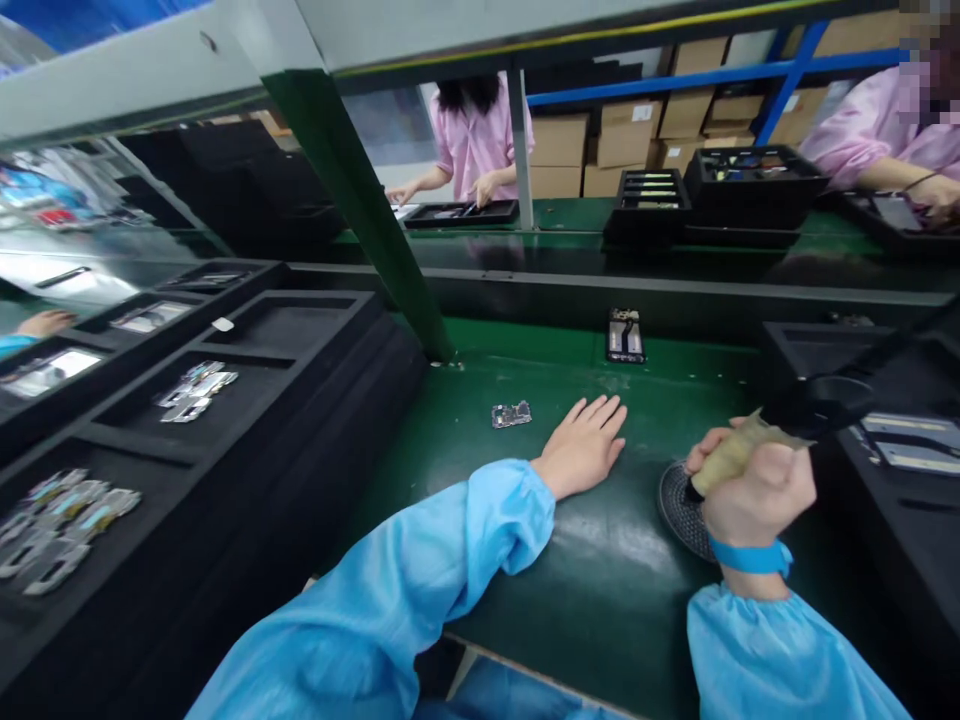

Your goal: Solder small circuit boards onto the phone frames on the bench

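My left hand (583, 445) lies palm down on the green mat (592, 610), fingers stretched out and nothing under them that I can see. Left of it is a small circuit board (511, 414). A phone body with its inside exposed (625, 335) lies farther back, beyond my fingertips. On the right, my right hand (757, 495) is wrapped round an electric screwdriver (739, 455) with a yellowish taped grip. Its dark tip points down at a round black dish (684, 515) with a textured surface. The hand partly covers that dish.
Black foam trays (300, 345) with metal phone parts (199, 390) rise on the left. Another black tray (817, 350) stands at the right, with a phone part (911, 440). A green post (367, 200) slants up from the mat. Two co-workers in pink sit across the bench.
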A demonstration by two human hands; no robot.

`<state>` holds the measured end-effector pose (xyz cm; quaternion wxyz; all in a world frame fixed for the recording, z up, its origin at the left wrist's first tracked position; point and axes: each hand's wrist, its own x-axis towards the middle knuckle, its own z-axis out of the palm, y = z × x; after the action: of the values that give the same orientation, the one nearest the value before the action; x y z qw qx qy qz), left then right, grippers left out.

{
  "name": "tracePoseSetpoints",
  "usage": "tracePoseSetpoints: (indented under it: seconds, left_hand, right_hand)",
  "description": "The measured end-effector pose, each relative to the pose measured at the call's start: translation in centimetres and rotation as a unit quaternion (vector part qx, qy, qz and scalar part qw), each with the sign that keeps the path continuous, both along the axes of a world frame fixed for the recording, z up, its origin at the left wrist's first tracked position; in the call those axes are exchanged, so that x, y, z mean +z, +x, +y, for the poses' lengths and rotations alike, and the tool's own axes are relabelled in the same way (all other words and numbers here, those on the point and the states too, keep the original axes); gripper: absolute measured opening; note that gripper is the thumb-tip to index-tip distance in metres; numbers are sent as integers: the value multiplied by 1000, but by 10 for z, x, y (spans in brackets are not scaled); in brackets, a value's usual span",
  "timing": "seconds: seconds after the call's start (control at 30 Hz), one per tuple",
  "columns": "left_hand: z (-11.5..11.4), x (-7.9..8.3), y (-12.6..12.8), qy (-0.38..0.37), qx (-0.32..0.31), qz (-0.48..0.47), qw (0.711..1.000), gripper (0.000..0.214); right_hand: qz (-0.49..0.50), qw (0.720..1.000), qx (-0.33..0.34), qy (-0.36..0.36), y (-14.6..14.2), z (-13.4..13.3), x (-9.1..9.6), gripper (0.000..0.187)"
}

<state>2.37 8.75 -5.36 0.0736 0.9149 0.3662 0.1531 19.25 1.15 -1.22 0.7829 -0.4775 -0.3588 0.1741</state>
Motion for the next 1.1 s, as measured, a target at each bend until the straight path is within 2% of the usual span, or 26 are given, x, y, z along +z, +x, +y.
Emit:
tracePoseSetpoints:
  seconds: [0.1, 0.2, 0.27, 0.37, 0.43, 0.5, 0.6, 0.7, 0.8, 0.93, 1.03, 1.1]
  left_hand:
    - [-4, 13, -10, -36, -19, -47, 998, 36]
    - [20, 38, 8, -33, -63, -101, 992, 26]
    - [39, 60, 41, -34, -129, -151, 979, 23]
    - [56, 93, 109, -77, -249, -203, 944, 21]
    - [58, 109, 156, -92, -323, -185, 924, 27]
    - [57, 118, 198, -84, -385, -137, 909, 36]
    - [54, 120, 245, -72, -421, -34, 904, 51]
    - [50, 112, 273, -64, -414, 39, 907, 70]
    - [43, 103, 281, -27, -398, 62, 915, 86]
    - [33, 98, 280, -18, -380, 57, 923, 71]
    - [33, 104, 283, -40, -371, 45, 927, 70]
    - [36, 113, 285, -59, -371, 30, 926, 70]
  right_hand:
    - [-13, 999, 23, -19, -2, 0, -4, 40]
    - [-35, 998, 30, -36, -3, 1, -10, 40]
    - [-51, 997, 30, -43, -3, 2, -14, 41]
    - [-76, 996, 19, -50, -2, 1, -17, 42]
    - [-93, 994, 7, -55, -2, 0, -18, 43]
    - [-109, 992, 1, -57, -2, -1, -18, 46]
    - [-122, 991, 9, -58, -4, 0, -18, 49]
    - [-125, 990, 15, -61, -8, 2, -17, 51]
    - [-128, 990, 18, -59, -10, 2, -15, 51]
    - [-146, 988, 19, -54, -12, 0, -11, 51]
    - [-159, 986, 7, -51, -11, 0, -8, 52]
    - [-165, 985, 0, -47, -10, 0, -7, 53]
